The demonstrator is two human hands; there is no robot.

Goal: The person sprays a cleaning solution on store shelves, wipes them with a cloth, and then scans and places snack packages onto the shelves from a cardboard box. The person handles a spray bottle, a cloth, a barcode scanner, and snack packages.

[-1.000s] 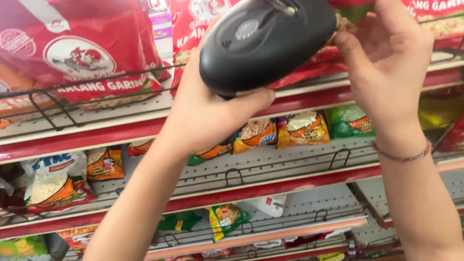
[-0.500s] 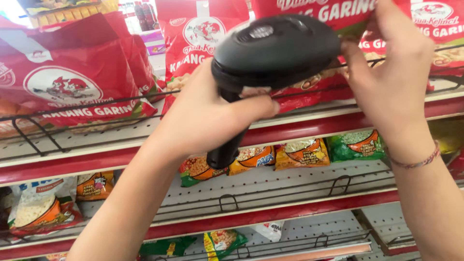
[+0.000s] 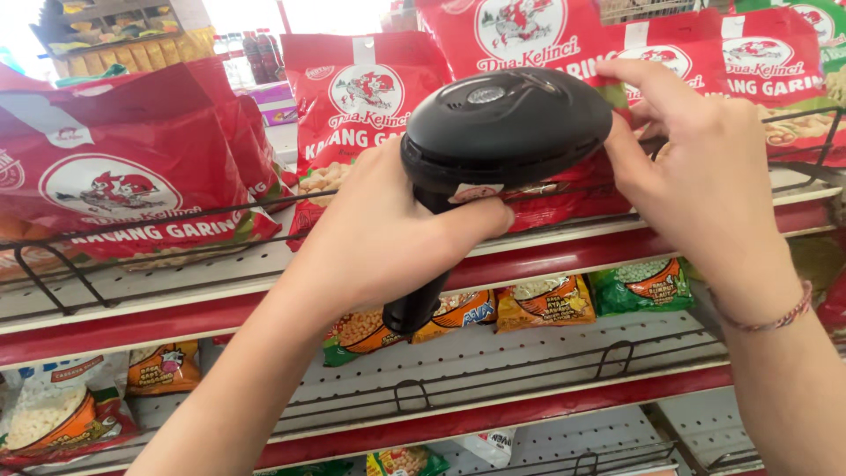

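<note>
Scanner [image 3: 493,141]: black handheld, long axis running 1 to 7 o'clock, head uppermost. Left hand [image 3: 388,238] is clenched round its handle. Right hand [image 3: 705,176], at 3 o'clock, presses fingertips on the head and the red bag [image 3: 564,53] behind; its grip cannot be told.

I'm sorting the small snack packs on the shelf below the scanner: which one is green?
The green pack, rightmost in that row, under the right hand. Its neighbours, the orange packs, are orange and yellow.

My left hand [image 3: 388,238] covers most of the scanner [image 3: 493,141] handle, the scanner hides the red bag [image 3: 564,198] behind it, and my right hand [image 3: 705,176] blocks another bag's [image 3: 767,79] lower left corner.
</note>
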